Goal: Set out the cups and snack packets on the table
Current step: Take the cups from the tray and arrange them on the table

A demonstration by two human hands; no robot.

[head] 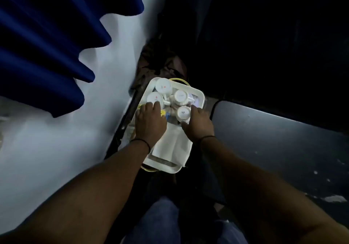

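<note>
Nearest lens: dark trouser knee [160,223], low centre; both forearms reaching forward over it to a white tray [198,92] held low between a pale wall and a grey table [273,140].

Left hand [149,123]: palm down, fingers [155,105] loosely spread, tips touching the near-left cup [154,97]. Not closed on anything visible. Yellow snack packet [140,107] just left of the knuckles, mostly hidden under the hand. Second inverted cup [163,86] beyond the fingertips, third cup [181,96] to their right.

Folded white napkin [175,145] between the two wrists, on the near half of the tray.

Right hand [198,123]: thumb and fingers curled round the fourth cup [183,112]; looks like a side grip forming, cannot tell whether fully closed.

All cups base-up, crowded, handles touching or nearly so. Nothing yet on the table, which lies right of the right hand.

Judgement for the step: lift fourth cup straight up before moving right, so handles do not catch neighbours. Steady tray with left hand. Dim light; check grip by feel. Packets after cups clear.
</note>
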